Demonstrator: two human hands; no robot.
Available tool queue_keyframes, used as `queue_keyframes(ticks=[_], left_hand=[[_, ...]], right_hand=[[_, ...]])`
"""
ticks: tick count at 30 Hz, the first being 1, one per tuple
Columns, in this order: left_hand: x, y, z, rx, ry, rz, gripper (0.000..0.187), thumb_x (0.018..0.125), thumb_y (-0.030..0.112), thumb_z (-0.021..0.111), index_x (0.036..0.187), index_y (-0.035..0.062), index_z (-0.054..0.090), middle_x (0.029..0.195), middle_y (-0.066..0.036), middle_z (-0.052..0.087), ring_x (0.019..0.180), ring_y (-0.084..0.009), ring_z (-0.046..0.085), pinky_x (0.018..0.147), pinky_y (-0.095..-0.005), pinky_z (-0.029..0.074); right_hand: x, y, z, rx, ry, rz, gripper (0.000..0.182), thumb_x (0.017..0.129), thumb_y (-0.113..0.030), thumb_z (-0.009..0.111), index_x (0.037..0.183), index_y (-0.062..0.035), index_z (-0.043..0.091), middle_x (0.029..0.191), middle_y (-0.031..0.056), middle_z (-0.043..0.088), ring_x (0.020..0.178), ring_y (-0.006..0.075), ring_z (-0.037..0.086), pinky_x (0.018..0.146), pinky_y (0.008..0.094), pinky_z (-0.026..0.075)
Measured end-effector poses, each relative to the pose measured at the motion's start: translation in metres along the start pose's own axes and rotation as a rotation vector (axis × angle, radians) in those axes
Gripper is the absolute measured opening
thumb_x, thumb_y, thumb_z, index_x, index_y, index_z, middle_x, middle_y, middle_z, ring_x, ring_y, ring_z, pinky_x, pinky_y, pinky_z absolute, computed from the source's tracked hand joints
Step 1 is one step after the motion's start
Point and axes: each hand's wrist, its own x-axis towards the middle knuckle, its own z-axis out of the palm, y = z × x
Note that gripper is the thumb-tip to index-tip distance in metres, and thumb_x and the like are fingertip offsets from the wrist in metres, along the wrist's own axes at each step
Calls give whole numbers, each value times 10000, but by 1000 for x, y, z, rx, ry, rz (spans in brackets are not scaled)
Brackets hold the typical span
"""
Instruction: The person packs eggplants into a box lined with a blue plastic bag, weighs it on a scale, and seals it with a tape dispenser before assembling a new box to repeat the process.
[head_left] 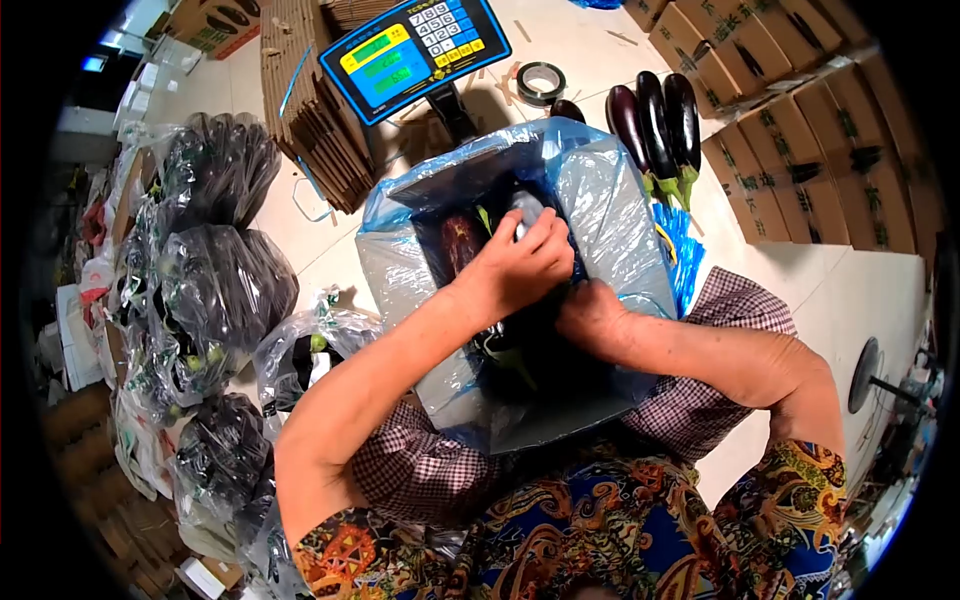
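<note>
A box lined with blue plastic stands open before me, with dark eggplants inside. One reddish-purple eggplant lies at the left of the box, and green stems show lower down. My left hand is inside the box, its fingers curled at a pale, shiny wrapped piece near the far end. Close to it, my right hand reaches in over the right side with its fingers bent down. Its fingertips are hidden in the dark interior, and what they hold cannot be made out.
A scale display stands beyond the box, beside flattened cartons and a tape roll. Several eggplants lie at the right near blue strips. Bagged eggplants line the left; printed cartons stand far right.
</note>
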Motion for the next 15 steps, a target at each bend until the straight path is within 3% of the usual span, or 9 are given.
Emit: queue_keyframes(ticks=[2,5,8,9,10,12,15], left_hand=[[-4,-8,6,-46,1,-15,304,817,163,576,1115,134,522,1221,-98,556,1189,-271,524,942,-479,432],[-6,-12,7,-113,-130,-53,342,833,148,556,1172,145,505,1271,-112,522,1233,-306,483,990,-501,407],[-10,-12,-9,-307,-227,-148,370,841,127,548,1209,157,522,1350,-127,461,1293,-325,417,1028,-494,382],[-10,-13,-15,-393,-227,-189,370,840,119,546,1207,159,530,1358,-126,455,1296,-325,413,1033,-488,378],[-11,-15,-21,-474,-224,-234,369,840,111,543,1206,162,538,1366,-125,449,1298,-325,409,1038,-482,375],[-8,-16,-21,-380,-222,-196,395,810,93,562,1195,179,567,1348,-106,475,1257,-317,443,997,-445,398],[-13,-27,-14,-398,-177,-153,439,753,92,618,1176,198,578,1309,-89,509,1208,-304,479,906,-416,424]], right_hand=[[1,5,0,18,22,-9,120,761,-151,643,770,-174,760,766,8,716,723,191,694,560,326,499],[8,10,26,91,294,-13,62,667,-169,624,637,-177,677,628,6,614,591,181,590,510,326,396],[2,4,12,-86,362,25,59,666,-169,618,625,-166,660,658,17,606,609,179,586,523,313,402],[5,2,11,-132,437,142,69,681,-172,607,639,-141,652,683,27,598,644,178,594,549,304,416],[6,1,9,-87,390,133,67,687,-172,604,652,-137,649,683,25,596,649,179,597,553,305,422],[5,5,2,-4,290,109,66,699,-172,597,679,-128,642,683,19,590,659,181,602,559,308,433],[9,6,-11,-121,449,95,77,722,-186,597,741,-126,641,672,4,587,630,177,598,523,315,434]])
